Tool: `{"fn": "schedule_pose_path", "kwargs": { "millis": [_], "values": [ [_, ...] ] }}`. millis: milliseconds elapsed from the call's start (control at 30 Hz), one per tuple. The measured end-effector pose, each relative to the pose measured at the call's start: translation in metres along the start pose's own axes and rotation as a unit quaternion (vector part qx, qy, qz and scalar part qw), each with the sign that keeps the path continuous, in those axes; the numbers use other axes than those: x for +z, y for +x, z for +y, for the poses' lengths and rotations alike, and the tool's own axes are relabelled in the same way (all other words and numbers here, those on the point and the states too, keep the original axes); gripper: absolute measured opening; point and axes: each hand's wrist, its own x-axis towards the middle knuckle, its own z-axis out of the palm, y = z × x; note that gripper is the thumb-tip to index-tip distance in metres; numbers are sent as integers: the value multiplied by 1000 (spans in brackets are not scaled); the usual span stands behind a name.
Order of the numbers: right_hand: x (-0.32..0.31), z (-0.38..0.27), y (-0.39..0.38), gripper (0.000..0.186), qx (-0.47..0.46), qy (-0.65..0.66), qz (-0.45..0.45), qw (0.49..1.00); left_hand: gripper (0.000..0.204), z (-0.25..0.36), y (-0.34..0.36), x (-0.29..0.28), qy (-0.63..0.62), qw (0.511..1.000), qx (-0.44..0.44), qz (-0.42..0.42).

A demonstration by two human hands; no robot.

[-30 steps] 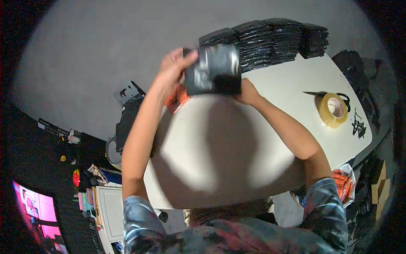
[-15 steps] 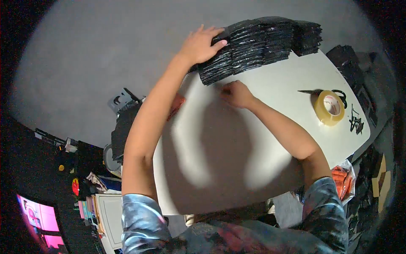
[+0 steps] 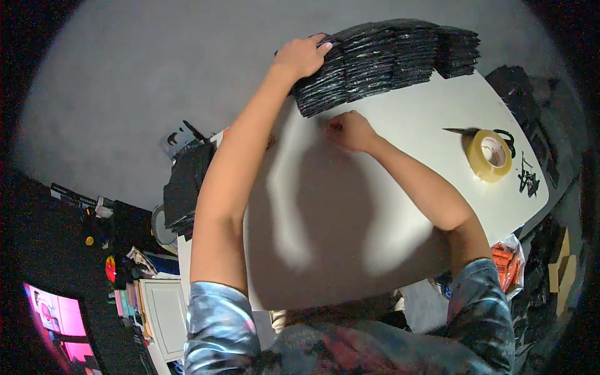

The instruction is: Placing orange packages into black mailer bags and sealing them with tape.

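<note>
A long row of stacked, folded black plastic bags [image 3: 387, 59] curves along the far edge of the white table [image 3: 425, 119]. My left hand [image 3: 304, 57] lies over the left end of this row, its thumb and forefinger apart on the black plastic; the other fingers are partly hidden. Just on the near side of the row, over the table, my right hand [image 3: 351, 131] is closed. Something small and dark shows between its curled fingers, too small to name. Beside my left forearm a bit of a reddish-orange thing [image 3: 270, 142] shows, mostly covered by the arm.
On the right of the table are a roll of clear tape [image 3: 489, 156], scissors [image 3: 505, 142] partly behind it, and several thin black scraps [image 3: 529, 182]. A black pile [image 3: 186, 187] stands at the left edge. A bag with orange contents [image 3: 507, 265] sits off the right side.
My left hand has shifted slightly right, its fingers less spread than before. My right hand has moved slightly farther away and turned, showing the dark spot between its fingers. The view has shifted a little.
</note>
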Motion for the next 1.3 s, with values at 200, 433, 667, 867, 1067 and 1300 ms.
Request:
{"fn": "schedule_pose_path", "kwargs": {
  "millis": [200, 433, 667, 867, 1067, 1300],
  "values": [
    [11, 22, 1, 27, -53, 41, 83, 994, 52, -7, -10, 2, -64, 996, 52, 45],
    [3, 12, 3, 22, -20, 33, 6, 999, 44, -11, -7, 11, -38, 992, 98, 69],
    [7, 10, 2, 23, -39, 63, 12, 997, 46, -13, -32, -6, 58, 970, 123, 203],
    [1, 26, 0, 26, -14, 63, 13, 998, 45, -60, -121, -12, -78, 995, 6, 55],
    [15, 1, 10, 33, -57, 88, 20, 994, 55, -177, -245, 79, 64, 983, -170, -32],
    [14, 30, 9, 40, -42, 96, 23, 994, 51, -84, -287, 89, -16, 999, 3, 47]
  ]
}}
